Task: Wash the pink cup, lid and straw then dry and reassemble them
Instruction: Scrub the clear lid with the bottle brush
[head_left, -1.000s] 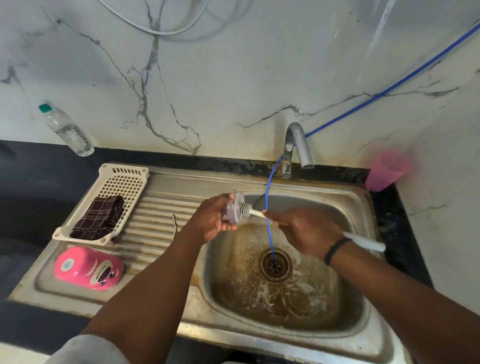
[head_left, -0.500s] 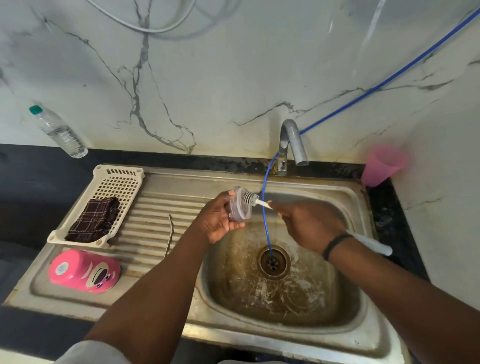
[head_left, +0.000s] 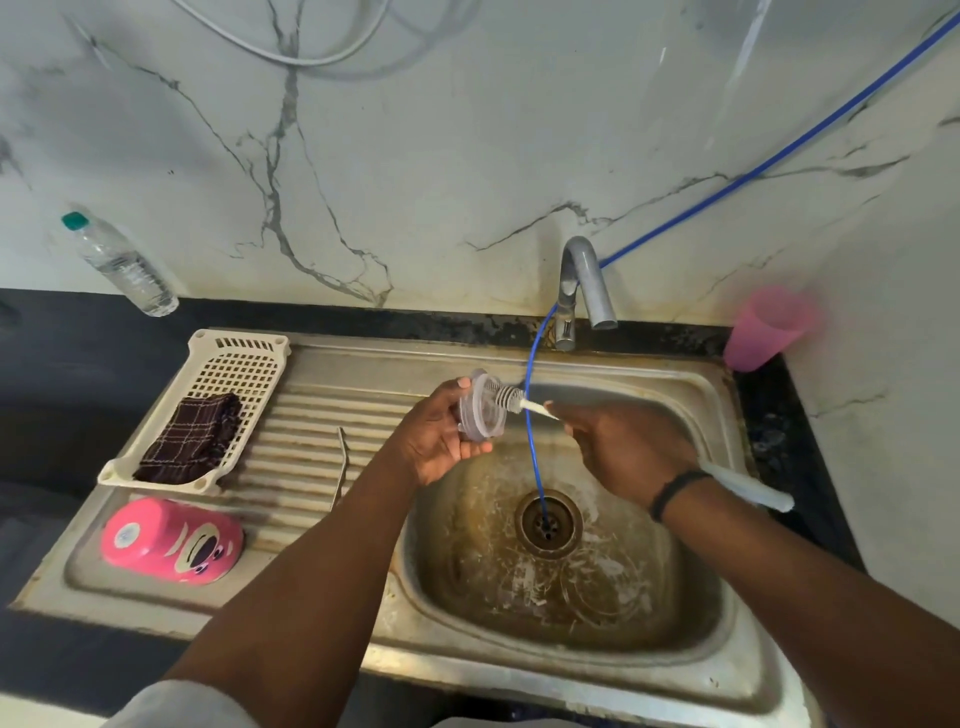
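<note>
Gripping the clear lid (head_left: 480, 413) in the left hand (head_left: 441, 441) over the sink basin (head_left: 691, 395). Clasping a white bottle brush (head_left: 524, 404) in the right hand (head_left: 623, 452), bristles touching the lid. Lying sideways on the drainboard (head_left: 311, 415): pink cup (head_left: 171, 540), metal straw (head_left: 340, 467) just beside.

Soft, even daylight filled the scene, brightest on the marble wall (head_left: 467, 156) toward 12 o'clock. The black counter (head_left: 62, 364) at 9 o'clock stayed dim. Shadows were faint and diffuse. The steel sink (head_left: 597, 691) carried dull sheen without hard glare. Wide-angle distortion bent lines at the edges, and the pink tumbler (head_left: 763, 330) at 2 o'clock looked smeared and blurry.
</note>
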